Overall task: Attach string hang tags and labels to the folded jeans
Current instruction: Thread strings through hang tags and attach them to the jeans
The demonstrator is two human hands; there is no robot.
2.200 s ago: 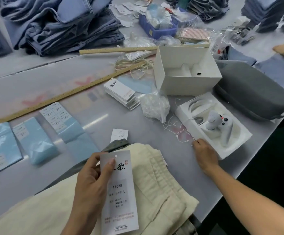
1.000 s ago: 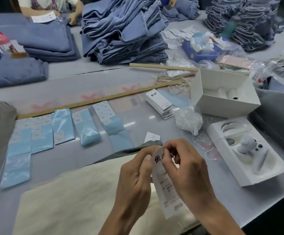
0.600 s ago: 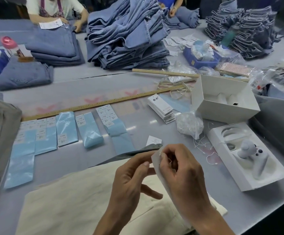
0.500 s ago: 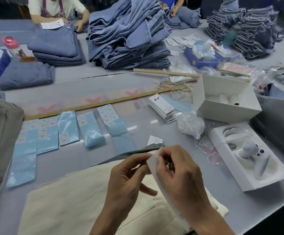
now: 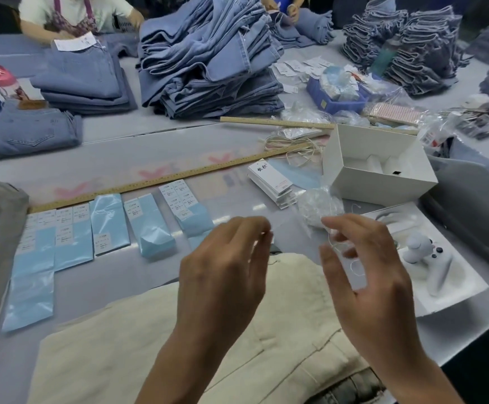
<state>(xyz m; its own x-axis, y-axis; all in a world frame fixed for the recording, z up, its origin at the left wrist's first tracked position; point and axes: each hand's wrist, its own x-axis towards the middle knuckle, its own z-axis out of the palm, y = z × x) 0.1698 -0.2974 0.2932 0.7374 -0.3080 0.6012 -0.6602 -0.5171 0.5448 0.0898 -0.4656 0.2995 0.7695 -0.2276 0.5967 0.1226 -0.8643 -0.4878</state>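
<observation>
Stringing step, with no hang tag in our hands

Our right hand point(image 5: 362, 275) fingers point(image 5: 329, 225) loosely pinch a thin white string point(image 5: 354, 265); our left hand point(image 5: 222, 275) fingers pinch together, on what we cannot tell, above the cream folded jeans point(image 5: 155, 345) on the worktop point(image 5: 120, 158). Next we likely loop it through

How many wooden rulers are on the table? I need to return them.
2: a long ruler lying diagonally above the blue label sheets; a shorter ruler before the jeans pile.
</observation>
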